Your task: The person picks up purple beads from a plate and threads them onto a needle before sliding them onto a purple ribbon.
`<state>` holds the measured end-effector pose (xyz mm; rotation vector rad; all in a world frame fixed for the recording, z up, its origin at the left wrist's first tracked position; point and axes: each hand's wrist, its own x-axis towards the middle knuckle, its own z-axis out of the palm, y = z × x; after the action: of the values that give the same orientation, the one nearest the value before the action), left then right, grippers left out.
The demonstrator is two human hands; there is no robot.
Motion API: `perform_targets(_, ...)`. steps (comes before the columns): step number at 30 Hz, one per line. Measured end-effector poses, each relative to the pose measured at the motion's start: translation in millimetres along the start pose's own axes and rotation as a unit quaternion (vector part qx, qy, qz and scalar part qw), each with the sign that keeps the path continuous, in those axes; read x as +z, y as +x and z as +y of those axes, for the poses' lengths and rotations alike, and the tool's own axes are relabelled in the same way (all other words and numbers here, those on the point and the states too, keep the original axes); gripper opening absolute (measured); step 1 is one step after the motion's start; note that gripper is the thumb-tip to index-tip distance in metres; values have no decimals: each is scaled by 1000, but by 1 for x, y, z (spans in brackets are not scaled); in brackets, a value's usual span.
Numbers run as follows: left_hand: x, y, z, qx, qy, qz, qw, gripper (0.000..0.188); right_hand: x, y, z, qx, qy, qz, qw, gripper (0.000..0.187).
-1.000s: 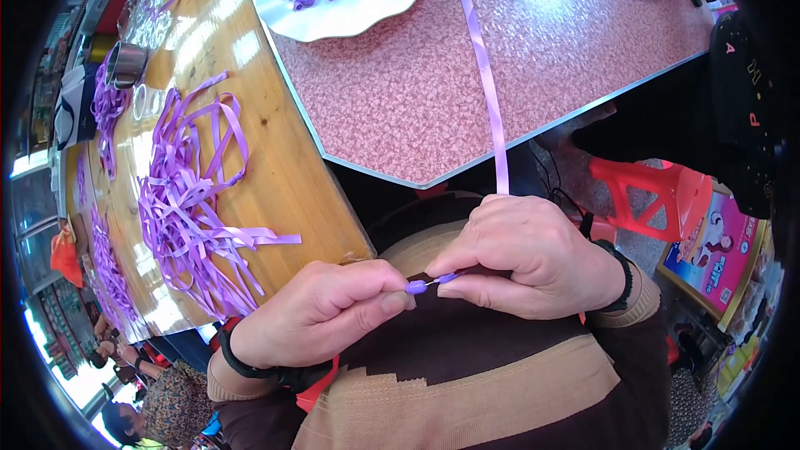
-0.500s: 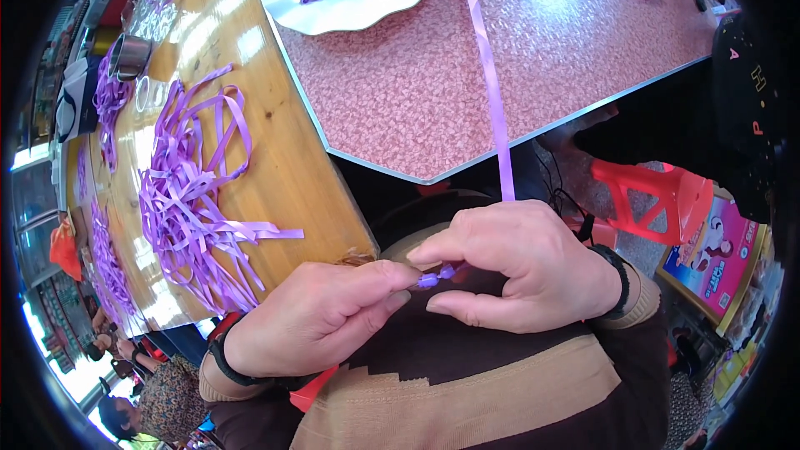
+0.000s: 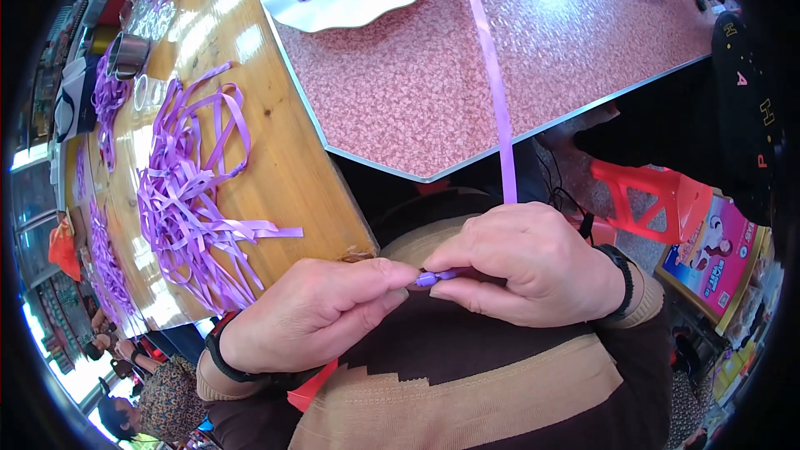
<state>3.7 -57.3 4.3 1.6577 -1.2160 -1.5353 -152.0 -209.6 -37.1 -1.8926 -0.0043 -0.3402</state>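
Note:
Above my lap, my left hand [image 3: 321, 308] is closed in a pinch, thumb and forefinger at one end of a small purple bead [image 3: 427, 280]. My right hand [image 3: 529, 262] pinches purple ribbon right beside the bead, its thumb and forefinger nearly meeting the left fingertips. A long flat purple ribbon [image 3: 497, 100] comes down over the pink table's edge and goes out of sight behind my right hand. How it passes through the bead is too small to make out.
A white wavy-edged plate [image 3: 358, 17] of purple beads stands on the pink speckled table [image 3: 383, 100]. Heaped purple ribbons [image 3: 187, 192] lie on the wooden table [image 3: 283, 175] at left, near a metal cup [image 3: 129, 56]. A red stool [image 3: 642, 196] stands at right, beside a person in dark clothing.
My right thumb and forefinger have closed from a wide gap onto the purple ribbon next to the bead. My left hand keeps its pinch, almost unmoved.

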Motion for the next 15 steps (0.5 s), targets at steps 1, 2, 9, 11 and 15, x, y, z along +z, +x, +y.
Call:
perform_targets(1, 0, 1, 0, 5, -5, 5, 1000, 19, -1, 0, 0, 0, 0, 0, 1000, 18)
perform_targets(2, 1, 1, 0, 11, -11, 10, 1000, 19, -2, 0, 1, 3, 2, -6, 1000, 17)
perform_targets(9, 3, 7, 3, 12, -15, 16, 1000, 17, -5, -3, 3, -13, -7, 8, 1000, 15)
perform_targets(11, 1, 8, 4, 14, 3, 5, 1000, 16, -4, -3, 5, -21, -12, 9, 1000, 16)
perform_targets(15, 3, 8, -1, 36, -8, 11, 999, 17, -4, -4, 6, -49, -45, 5, 998, 20)
